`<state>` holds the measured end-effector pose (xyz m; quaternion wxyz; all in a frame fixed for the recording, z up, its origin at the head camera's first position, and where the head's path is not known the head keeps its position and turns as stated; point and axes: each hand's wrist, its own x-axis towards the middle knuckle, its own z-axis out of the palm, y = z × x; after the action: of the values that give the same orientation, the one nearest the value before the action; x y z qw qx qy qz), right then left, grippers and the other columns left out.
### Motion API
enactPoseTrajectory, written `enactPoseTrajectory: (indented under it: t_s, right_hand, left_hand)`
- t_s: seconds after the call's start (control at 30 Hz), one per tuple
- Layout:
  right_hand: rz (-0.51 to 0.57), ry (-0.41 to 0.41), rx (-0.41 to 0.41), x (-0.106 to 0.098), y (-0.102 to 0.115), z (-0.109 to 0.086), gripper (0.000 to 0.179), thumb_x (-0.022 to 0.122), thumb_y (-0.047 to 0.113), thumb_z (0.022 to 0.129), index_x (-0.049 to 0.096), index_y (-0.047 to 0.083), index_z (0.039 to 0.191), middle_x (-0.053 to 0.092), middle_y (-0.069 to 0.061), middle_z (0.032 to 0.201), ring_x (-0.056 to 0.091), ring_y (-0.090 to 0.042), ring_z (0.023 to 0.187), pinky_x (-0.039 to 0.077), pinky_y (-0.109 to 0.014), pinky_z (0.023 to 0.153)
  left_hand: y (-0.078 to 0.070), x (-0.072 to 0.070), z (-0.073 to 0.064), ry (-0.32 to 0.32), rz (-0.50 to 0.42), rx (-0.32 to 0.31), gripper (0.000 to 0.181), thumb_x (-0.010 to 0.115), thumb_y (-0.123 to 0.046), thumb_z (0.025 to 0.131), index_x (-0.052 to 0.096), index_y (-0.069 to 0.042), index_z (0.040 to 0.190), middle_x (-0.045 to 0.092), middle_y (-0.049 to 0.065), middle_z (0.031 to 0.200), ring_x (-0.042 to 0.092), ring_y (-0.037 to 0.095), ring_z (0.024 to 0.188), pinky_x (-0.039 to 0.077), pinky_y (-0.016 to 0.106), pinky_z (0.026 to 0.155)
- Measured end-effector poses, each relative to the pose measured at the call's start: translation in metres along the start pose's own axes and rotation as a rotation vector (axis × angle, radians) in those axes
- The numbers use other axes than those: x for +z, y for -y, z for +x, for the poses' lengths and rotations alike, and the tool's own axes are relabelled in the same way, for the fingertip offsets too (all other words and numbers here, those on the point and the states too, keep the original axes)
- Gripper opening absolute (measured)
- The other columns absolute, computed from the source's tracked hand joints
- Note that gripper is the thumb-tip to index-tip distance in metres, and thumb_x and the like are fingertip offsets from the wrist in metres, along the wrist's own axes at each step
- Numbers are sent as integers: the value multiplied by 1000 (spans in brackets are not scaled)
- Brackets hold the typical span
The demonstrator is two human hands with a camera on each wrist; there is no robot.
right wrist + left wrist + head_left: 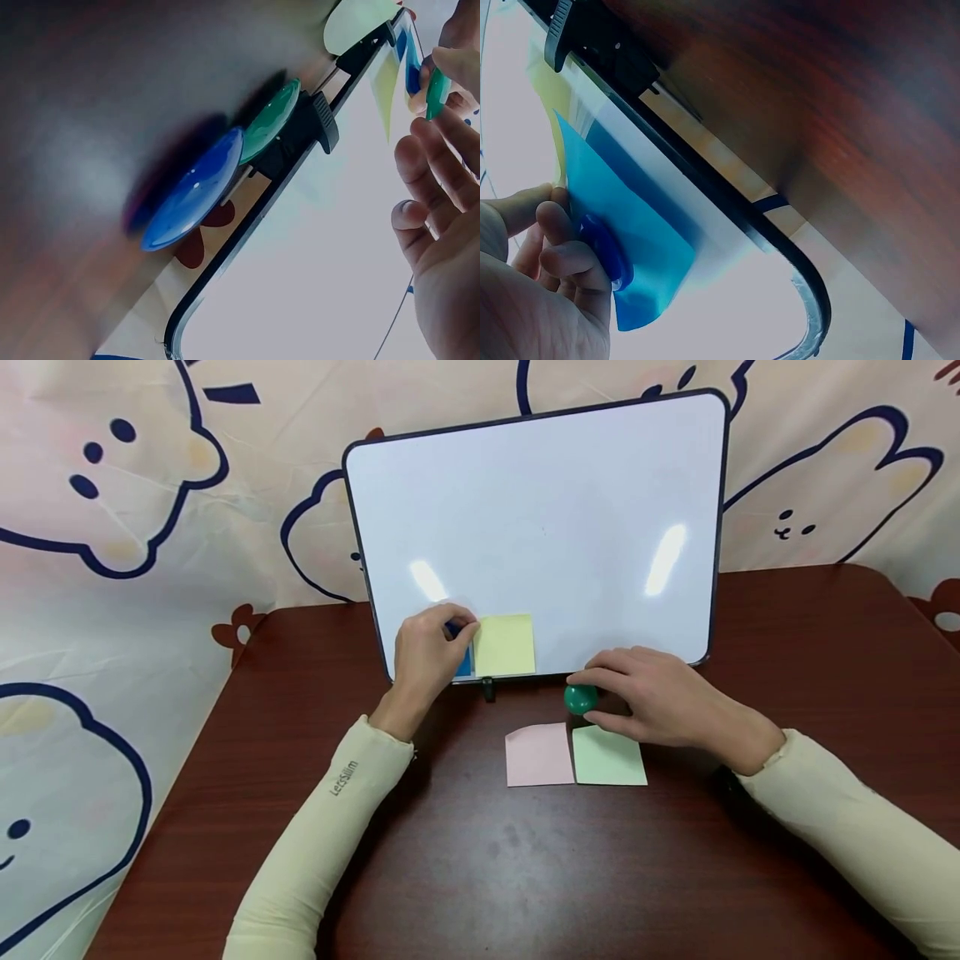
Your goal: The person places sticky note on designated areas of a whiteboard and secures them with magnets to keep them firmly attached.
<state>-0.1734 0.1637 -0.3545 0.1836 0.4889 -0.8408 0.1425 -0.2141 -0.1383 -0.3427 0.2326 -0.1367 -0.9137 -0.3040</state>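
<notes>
My left hand pinches the upper left corner of a yellow sticky note against the lower part of the whiteboard. Beside that note, partly hidden by the hand, is a blue sticky note with a round blue magnet on it, close to my curled fingers. In my right hand a round green magnet is held between thumb and fingertips, just in front of the board's bottom edge. The right wrist view also shows the held magnet, with the other fingers spread loosely.
A pink sticky note and a light green one lie side by side on the dark wooden table. Another blue magnet and green magnet sit near a black board clip.
</notes>
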Motion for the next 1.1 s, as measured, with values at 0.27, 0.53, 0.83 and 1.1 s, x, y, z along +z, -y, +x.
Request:
enactPoseTrajectory:
  t_s: [0.27,0.53,0.83,1.1]
  right_hand:
    - [18,-2,18,2,-2,3,45,83,27,79,69,14,120,67,2,106,64,-13,88,55,-34,74]
    - [34,-30,0,5,-3,5,45,84,28,78,70,13,118,69,2,107,64,-14,91,54,-35,76]
    - [60,-40,3,5,-4,11,41,81,28,81,70,13,118,67,2,105,62,-12,89,54,-33,75]
    - [56,-68,-10,8,-6,16,40,81,27,80,71,14,117,67,2,102,61,-12,87,54,-32,74]
  left_hand:
    - [-2,1,0,2,9,-2,12,72,-19,92,77,-10,98,76,6,95,62,19,71,51,32,65]
    - [-1,1,-1,9,7,-11,12,72,-19,92,76,-9,98,76,7,95,62,19,72,52,33,66]
    - [0,0,0,6,7,-8,12,73,-19,92,76,-9,97,76,7,94,62,19,71,51,32,65]
    - [-1,0,1,3,2,-12,13,72,-20,92,76,-9,98,76,7,95,62,19,71,51,32,65]
